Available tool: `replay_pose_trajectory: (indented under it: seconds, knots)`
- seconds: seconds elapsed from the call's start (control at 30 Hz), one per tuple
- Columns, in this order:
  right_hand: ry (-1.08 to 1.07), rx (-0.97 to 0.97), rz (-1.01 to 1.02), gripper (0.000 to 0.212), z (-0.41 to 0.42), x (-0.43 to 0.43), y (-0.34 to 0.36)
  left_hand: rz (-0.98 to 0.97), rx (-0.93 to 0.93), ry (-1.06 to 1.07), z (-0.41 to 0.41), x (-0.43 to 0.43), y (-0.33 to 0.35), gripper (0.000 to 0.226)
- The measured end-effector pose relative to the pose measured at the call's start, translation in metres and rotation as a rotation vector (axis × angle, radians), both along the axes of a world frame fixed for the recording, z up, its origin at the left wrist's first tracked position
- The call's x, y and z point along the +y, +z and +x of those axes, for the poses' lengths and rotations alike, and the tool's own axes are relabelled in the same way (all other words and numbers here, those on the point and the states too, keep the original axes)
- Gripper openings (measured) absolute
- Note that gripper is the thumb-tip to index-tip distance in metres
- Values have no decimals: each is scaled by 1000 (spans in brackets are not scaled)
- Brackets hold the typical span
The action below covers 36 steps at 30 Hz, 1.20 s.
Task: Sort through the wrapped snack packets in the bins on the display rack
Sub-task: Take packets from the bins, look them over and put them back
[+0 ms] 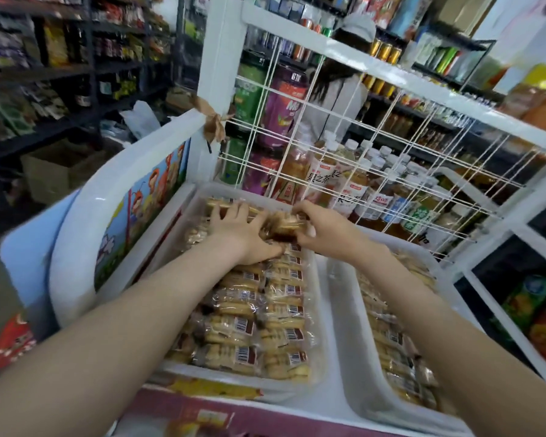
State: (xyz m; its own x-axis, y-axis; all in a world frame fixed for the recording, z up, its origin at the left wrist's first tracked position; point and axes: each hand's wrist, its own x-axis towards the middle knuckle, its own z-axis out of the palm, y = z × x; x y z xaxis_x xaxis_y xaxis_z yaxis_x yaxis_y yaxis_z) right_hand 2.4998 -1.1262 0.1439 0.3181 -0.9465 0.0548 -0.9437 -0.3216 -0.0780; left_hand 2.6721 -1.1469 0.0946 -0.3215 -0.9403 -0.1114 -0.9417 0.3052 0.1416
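Two translucent white bins sit side by side on the white display rack (76, 241). The left bin (320, 313) is packed with rows of clear-wrapped golden biscuit packets (249, 329) showing barcode labels. The right bin (344, 316) holds similar packets (391, 342). Both hands reach to the far end of the left bin. My left hand (240, 230) lies spread on the packets, fingers fairly straight. My right hand (320, 222) pinches a wrapped packet (281, 227) held between the two hands, just above the pile.
A white wire grid panel (375, 152) rises behind the bins, with drink bottles (350, 184) behind it. A person in a grey top (334, 99) stands beyond the grid. Dark shelves of goods (60, 58) fill the left. A cardboard box (54, 175) sits on the floor.
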Motion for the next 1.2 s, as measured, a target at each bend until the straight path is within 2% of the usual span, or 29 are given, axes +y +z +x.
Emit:
replay_pose_trajectory:
  seconds: [0.1, 0.3, 0.37, 0.47, 0.63, 0.73, 0.8, 0.83, 0.93, 1.03, 1.1, 1.2]
  knots:
    - [-22, -55, -91, 40, -10, 11, 9, 11, 4, -9, -1, -1, 0, 92]
    - [-175, -464, -206, 34, -17, 50, 23, -97, -19, -3, -2, 21, 29, 85]
    - [-222, -598, -233, 32, -17, 70, 28, -136, 154, -13, -5, 41, 48, 66]
    - [-250, -822, -237, 25, -11, 108, 32, -46, 600, -56, -6, 80, 67, 35]
    - [-220, -1360, -36, 23, 0, 191, 9, -60, 992, -9, 2, 170, 54, 28]
    - [-196, -1555, 74, 27, 1, 249, -21, 25, 1231, 80, 8, 232, 31, 17]
    - [-196, -1589, 134, 28, 2, 288, -45, 146, 1386, 153, 11, 278, 13, 6]
    - [-211, -1605, 160, 28, 3, 306, -56, 182, 1424, 208, 12, 298, 5, 7]
    - [-283, -1626, 222, 32, 12, 353, -92, 235, 1424, 335, 16, 350, -27, 7]
    - [-365, -1419, 171, 32, 20, 389, -120, 214, 1271, 434, 23, 383, -54, 4]
    - [-430, -1287, 112, 29, 25, 404, -130, 265, 1273, 465, 25, 398, -64, 7]
    - [-492, -1215, 32, 18, 28, 419, -137, 344, 1300, 417, 29, 412, -69, 6]
